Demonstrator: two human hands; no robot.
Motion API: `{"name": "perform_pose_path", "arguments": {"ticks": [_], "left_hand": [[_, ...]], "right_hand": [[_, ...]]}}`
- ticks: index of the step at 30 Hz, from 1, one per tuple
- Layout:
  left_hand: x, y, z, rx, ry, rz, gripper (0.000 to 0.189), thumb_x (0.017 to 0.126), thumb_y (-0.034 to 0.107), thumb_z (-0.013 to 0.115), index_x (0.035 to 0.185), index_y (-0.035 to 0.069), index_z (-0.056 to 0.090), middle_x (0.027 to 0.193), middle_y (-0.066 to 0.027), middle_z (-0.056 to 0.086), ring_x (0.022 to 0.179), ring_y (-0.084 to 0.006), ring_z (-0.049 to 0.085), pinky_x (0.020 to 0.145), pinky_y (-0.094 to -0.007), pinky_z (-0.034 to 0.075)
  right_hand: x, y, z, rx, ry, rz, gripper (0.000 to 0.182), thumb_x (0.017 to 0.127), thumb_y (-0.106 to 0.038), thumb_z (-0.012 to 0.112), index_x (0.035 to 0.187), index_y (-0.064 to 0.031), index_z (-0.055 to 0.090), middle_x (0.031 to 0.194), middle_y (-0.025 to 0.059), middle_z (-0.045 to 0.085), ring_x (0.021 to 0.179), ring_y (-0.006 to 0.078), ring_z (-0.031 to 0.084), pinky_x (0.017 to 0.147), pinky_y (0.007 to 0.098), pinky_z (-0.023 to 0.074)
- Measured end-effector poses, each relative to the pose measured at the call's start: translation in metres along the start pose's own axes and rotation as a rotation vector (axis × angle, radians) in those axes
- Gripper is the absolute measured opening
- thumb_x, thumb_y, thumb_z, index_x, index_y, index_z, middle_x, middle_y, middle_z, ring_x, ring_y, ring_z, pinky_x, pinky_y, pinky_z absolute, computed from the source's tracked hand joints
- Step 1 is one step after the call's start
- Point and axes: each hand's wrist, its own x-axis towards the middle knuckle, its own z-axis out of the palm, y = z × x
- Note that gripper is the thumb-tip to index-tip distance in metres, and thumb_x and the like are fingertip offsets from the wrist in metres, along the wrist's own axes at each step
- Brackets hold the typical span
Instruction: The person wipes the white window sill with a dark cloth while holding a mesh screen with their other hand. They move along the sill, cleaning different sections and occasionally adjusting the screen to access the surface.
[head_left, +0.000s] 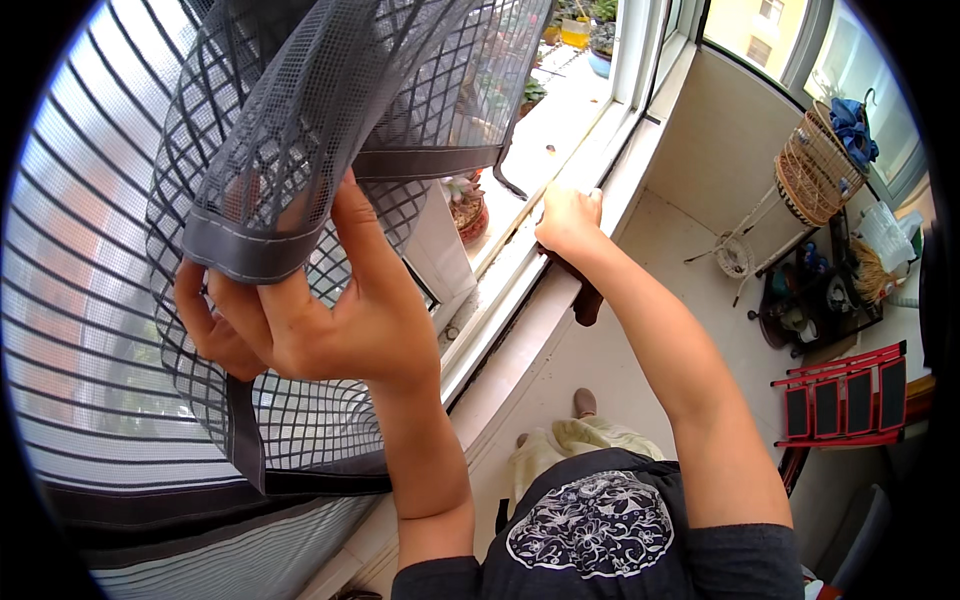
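Note:
My left hand (337, 322) is raised on the left, pinching the grey bound edge (251, 244) of a dark mesh window screen (292, 127) between thumb and fingers. The mesh hangs in folds above and around the fingers; some fingertips show through it. My right hand (570, 214) lies curled on the white window frame (495, 300) at centre. Just under its heel, a dark brown object (589, 304) juts out over the inner sill. Whether the fingers grip that object or the frame is hidden.
Beyond the opening stands a potted succulent (469, 214) on the outer ledge. At right are a wicker birdcage (817, 165) on a white stand, a dark rack (806, 307) with assorted items, and a red-framed folding step ladder (844, 397). Pale tiles (517, 382) cover the floor.

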Motion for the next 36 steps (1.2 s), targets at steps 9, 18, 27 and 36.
{"name": "perform_pose_path", "arguments": {"ticks": [9,18,27,36], "left_hand": [[0.003,0.003,-0.003,0.006,0.0,0.015,0.031,0.072,0.03,0.081,0.088,0.005,0.071,0.086,0.0003,0.07,0.113,-0.0248,0.045,0.092,-0.0422,0.035],[0.004,0.005,-0.004,0.057,-0.006,0.003,0.031,0.071,0.03,0.081,0.088,0.006,0.071,0.087,0.0005,0.07,0.114,-0.0254,0.045,0.092,-0.0426,0.035],[0.001,0.0,-0.001,0.123,-0.005,0.04,0.029,0.073,0.03,0.08,0.088,0.009,0.07,0.089,0.0027,0.07,0.111,-0.0216,0.049,0.092,-0.0391,0.039],[0.001,0.004,-0.001,0.185,-0.048,0.055,0.024,0.076,0.027,0.078,0.088,0.008,0.068,0.09,0.0005,0.071,0.092,-0.015,0.064,0.099,-0.0411,0.037]], "right_hand": [[-0.016,0.007,0.013,-0.001,0.288,-0.128,0.023,0.07,-0.004,0.062,0.092,-0.0032,0.053,0.08,0.0153,0.065,0.087,0.032,0.064,0.09,0.0449,0.0403],[-0.029,0.134,-0.032,0.971,0.099,-0.238,0.024,0.075,-0.007,0.067,0.091,-0.0031,0.049,0.08,0.0052,0.065,0.078,0.0106,0.06,0.072,0.0285,0.0486],[-0.07,0.218,0.002,0.39,-0.24,-0.09,0.027,0.097,-0.024,0.049,0.117,-0.0091,0.06,0.108,0.0001,0.063,0.097,0.0081,0.057,0.089,0.0258,0.0436],[-0.065,0.224,0.014,1.565,-0.131,0.072,0.022,0.097,-0.016,0.048,0.116,-0.0061,0.055,0.098,0.0066,0.065,0.087,0.0131,0.065,0.071,0.0271,0.0546]]}}
